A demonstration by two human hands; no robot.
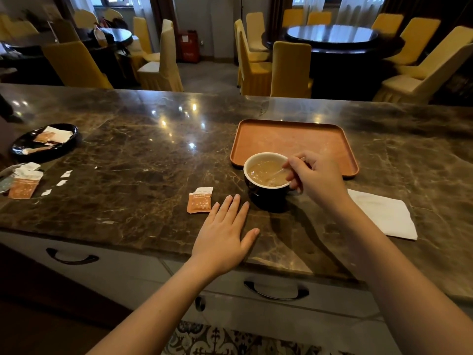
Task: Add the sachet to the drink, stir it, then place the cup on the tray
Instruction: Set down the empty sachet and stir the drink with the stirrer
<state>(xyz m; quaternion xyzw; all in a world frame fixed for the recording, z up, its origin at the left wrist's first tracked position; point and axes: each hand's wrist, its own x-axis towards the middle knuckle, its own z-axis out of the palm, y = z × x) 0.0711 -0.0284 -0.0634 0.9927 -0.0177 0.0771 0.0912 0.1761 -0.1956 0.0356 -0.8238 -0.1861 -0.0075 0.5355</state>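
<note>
A dark cup (266, 194) with a white inside holds a light brown drink and stands on the marble counter, just in front of the orange tray (294, 139). My right hand (316, 179) hovers over the cup's right rim, fingers pinched on a thin stirrer (275, 173) whose tip dips into the drink. A torn orange sachet (200, 200) lies flat on the counter to the left of the cup. Resting flat beside that sachet, my left hand (225, 235) has its fingers spread and holds nothing.
A white napkin (384, 213) lies right of the cup. At the far left sit a black plate (43, 142) with sachets and a stirrer, more torn sachets (24, 181) and paper scraps. Drawers with handles run below the counter edge. Yellow chairs stand beyond.
</note>
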